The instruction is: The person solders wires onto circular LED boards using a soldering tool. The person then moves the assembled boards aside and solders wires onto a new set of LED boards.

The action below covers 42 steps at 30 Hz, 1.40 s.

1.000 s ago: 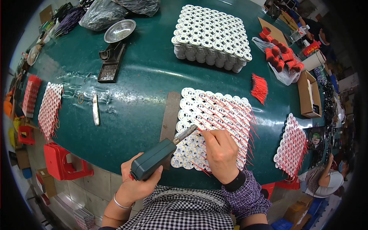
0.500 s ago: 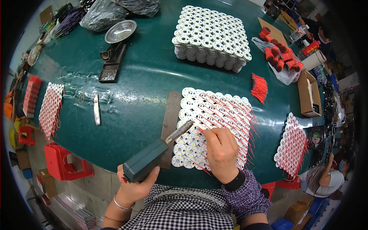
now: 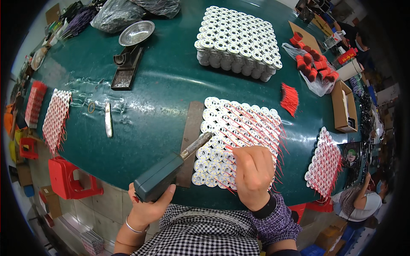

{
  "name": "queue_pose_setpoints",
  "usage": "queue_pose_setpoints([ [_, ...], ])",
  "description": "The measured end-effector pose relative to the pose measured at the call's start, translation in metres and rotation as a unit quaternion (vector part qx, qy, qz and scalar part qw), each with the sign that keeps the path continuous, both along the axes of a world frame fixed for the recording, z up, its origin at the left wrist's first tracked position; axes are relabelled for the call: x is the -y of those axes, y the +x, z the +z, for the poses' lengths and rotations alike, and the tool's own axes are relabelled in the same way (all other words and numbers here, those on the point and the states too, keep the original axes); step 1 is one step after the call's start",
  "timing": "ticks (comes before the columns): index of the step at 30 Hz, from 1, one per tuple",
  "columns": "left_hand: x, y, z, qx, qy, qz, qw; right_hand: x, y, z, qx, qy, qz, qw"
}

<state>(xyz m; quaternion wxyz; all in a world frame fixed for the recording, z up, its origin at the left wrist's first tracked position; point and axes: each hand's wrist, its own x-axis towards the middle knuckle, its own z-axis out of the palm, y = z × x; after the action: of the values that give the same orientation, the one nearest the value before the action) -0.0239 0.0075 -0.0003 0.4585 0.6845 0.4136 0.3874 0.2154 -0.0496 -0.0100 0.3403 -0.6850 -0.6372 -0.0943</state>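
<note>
My left hand (image 3: 149, 207) is closed around the dark green body of a soldering gun (image 3: 160, 177). Its metal barrel slants up to the right, the tip over the left part of a panel of round white LED boards (image 3: 209, 166). Over the panel's lower middle, my right hand (image 3: 255, 175) is pinched on a red wire (image 3: 229, 148), whose end shows at the fingertips. Many thin red wires lie slantwise across the upper and right boards, several sticking out past the right edge. A flat brown metal bar (image 3: 190, 136) lies along the panel's left side.
Stacked white round boards (image 3: 237, 42) stand at the back. Cut red wires (image 3: 289, 99), red spools (image 3: 316, 64) and a cardboard box (image 3: 344, 106) are to the right. Wired panels lie at right (image 3: 323, 164) and left (image 3: 57, 119). A metal dish (image 3: 136, 33) stands far left; another person sits far right.
My right hand has shifted a little to the right, still pinching the red wire. The soldering gun's tip has drawn slightly left across the boards.
</note>
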Motion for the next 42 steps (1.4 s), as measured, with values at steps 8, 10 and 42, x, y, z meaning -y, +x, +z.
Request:
queue_pose_setpoints([
  [8,-0.002,-0.004,0.003,-0.007,-0.034,-0.025,0.999,-0.002,0.000,-0.020,-0.036,-0.058,0.043,0.997],
  [10,-0.003,-0.005,0.001,-0.011,-0.028,-0.034,0.999,-0.002,-0.001,-0.020,-0.031,-0.062,0.045,0.997],
  [42,0.004,-0.013,0.007,-0.027,0.011,-0.016,0.999,0.008,-0.005,-0.012,-0.010,-0.025,0.032,0.999],
])
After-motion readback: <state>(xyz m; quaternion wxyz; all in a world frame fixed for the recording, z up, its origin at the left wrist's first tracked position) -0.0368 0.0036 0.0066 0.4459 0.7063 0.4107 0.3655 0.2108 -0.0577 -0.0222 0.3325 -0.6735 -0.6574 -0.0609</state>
